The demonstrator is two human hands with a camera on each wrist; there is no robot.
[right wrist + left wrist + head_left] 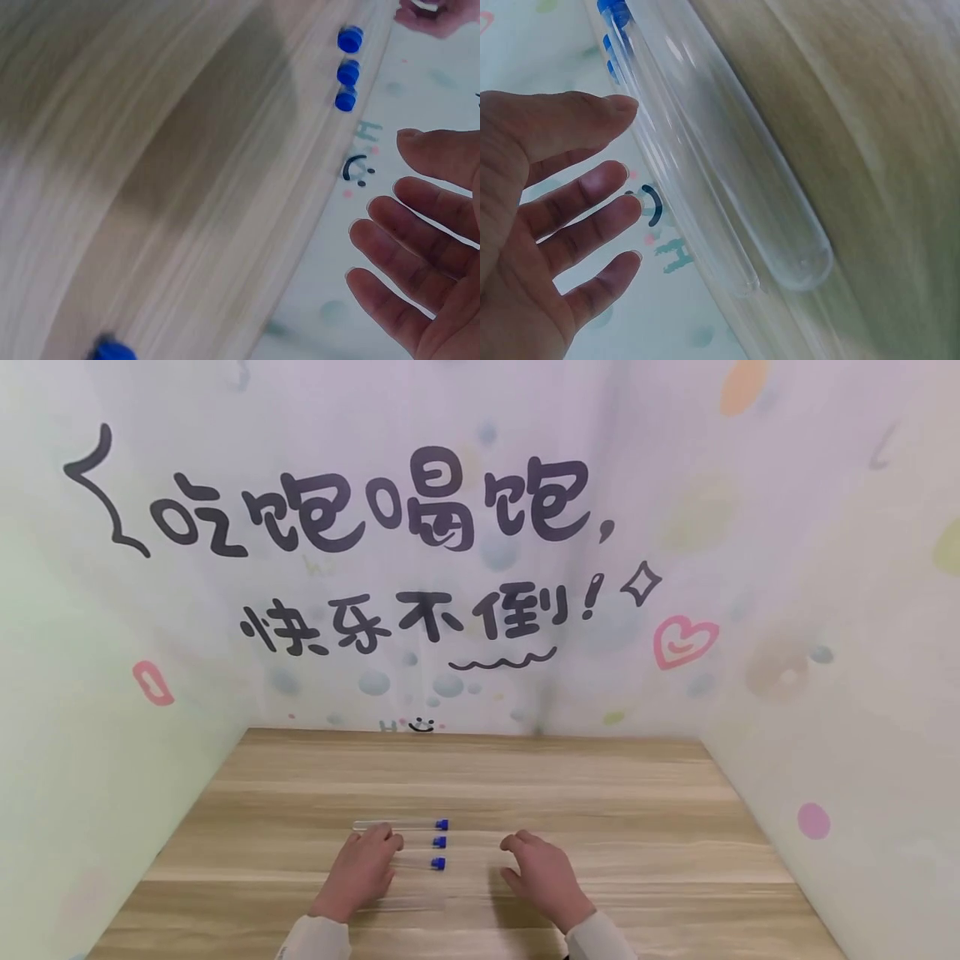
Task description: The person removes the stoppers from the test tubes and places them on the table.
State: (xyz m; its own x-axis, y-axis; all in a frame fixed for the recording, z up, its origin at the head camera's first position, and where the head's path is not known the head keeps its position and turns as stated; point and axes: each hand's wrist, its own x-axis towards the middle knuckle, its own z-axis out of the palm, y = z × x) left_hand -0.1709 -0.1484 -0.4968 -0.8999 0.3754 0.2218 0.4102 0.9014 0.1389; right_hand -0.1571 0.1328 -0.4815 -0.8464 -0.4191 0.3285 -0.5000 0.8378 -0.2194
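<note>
Three clear test tubes with blue caps lie side by side on the wooden table, caps to the right; the far tube (pixel 412 825) shows best in the head view. A wider-looking clear tube (pixel 742 157) lies nearest in the left wrist view, its other end out of frame. In the head view only a faint outline shows there, with no blue cap. My left hand (pixel 358 870) hovers over the tubes' left ends, fingers loosely bent, holding nothing. To the right of the caps, my right hand (pixel 549 872) hangs above the table with nothing in its fingers.
A separate blue cap (pixel 114 351) is partly in frame at the right wrist view's lower edge. The wooden table (pixel 600 793) is bordered by a printed back wall (pixel 480 693) and side walls to the left and right.
</note>
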